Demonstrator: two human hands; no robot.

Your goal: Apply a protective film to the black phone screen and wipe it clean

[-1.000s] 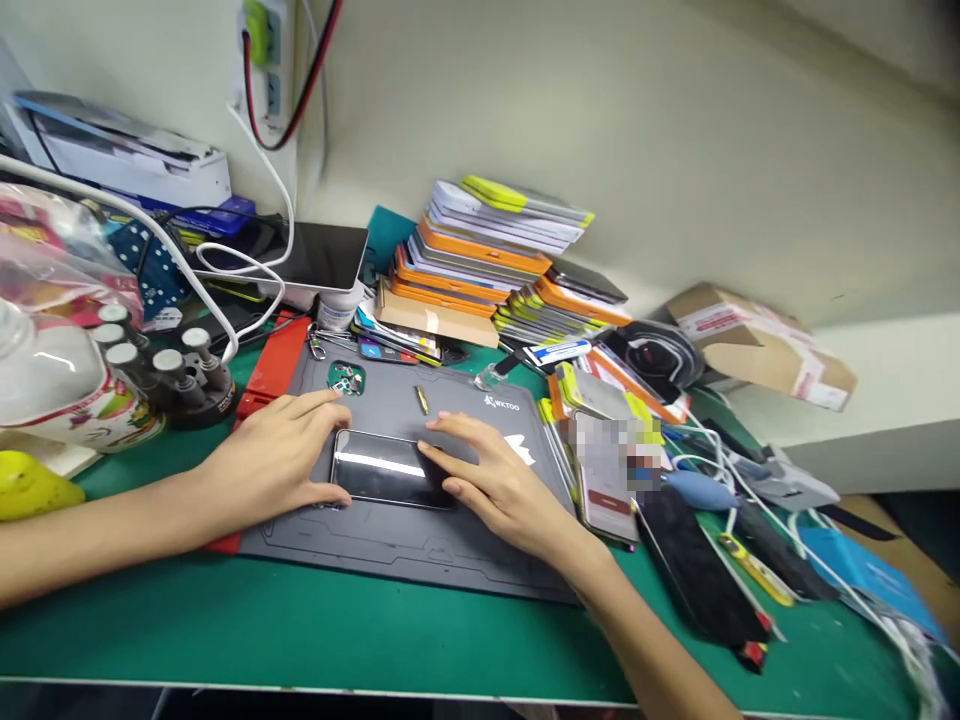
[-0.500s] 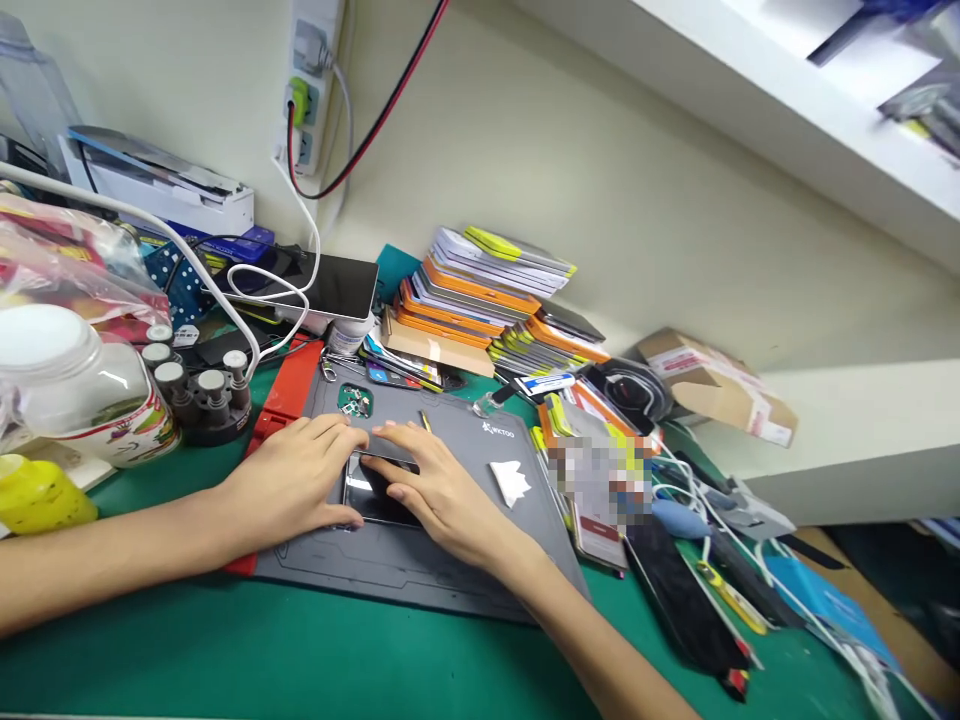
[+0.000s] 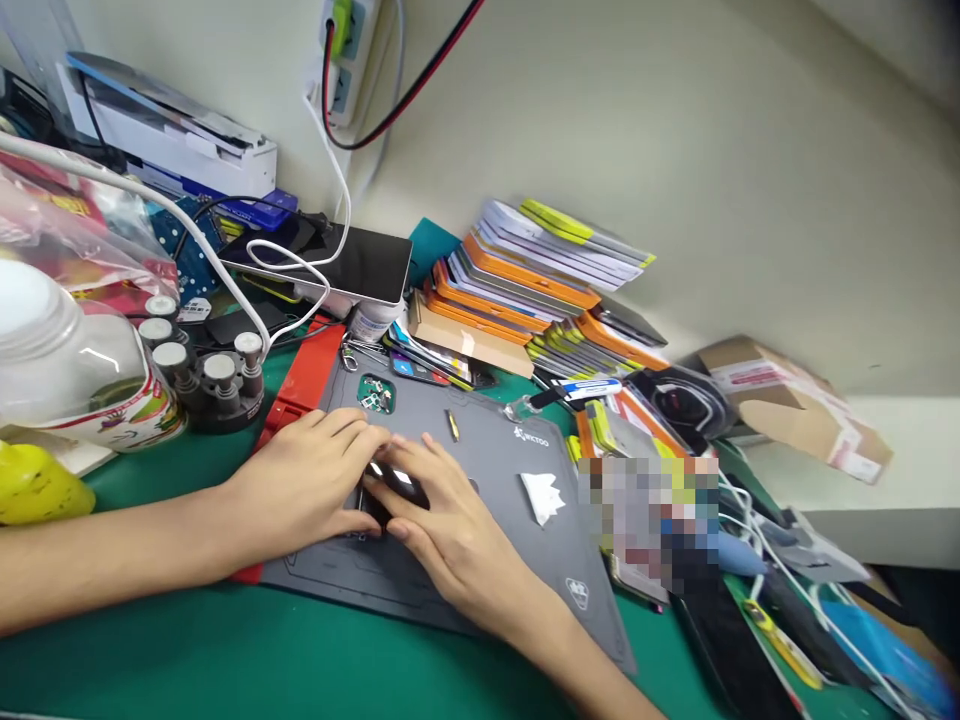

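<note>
A smartphone (image 3: 405, 482) with a dark, glossy screen is over the grey work mat, tilted up and mostly covered by fingers. My left hand (image 3: 304, 485) grips its left side, fingers curled at the far edge and the thumb low at the near edge. From the right, my right hand (image 3: 457, 545) grips it too, fingers at the far side and thumb near the lower edge. Both hands nearly touch at the top. Small metal parts (image 3: 376, 394) fill a recess of the mat (image 3: 487, 460) just beyond. A short gold-coloured bit (image 3: 452, 425) and a crumpled white tissue (image 3: 542, 499) lie farther right.
Stacked phone-part boxes (image 3: 525, 275) stand against the wall. A tablet-like device (image 3: 345, 258) with a white cable is behind the mat. To the left are a screwdriver stand (image 3: 210, 385) and a clear jar (image 3: 82, 370). Cables, a yellow cutter (image 3: 781, 643) and pouches crowd the right.
The phone lay flat before; now it is tilted up between my hands, and my right fingers have closed in around it. The camera view has shifted, so the background sits differently.
</note>
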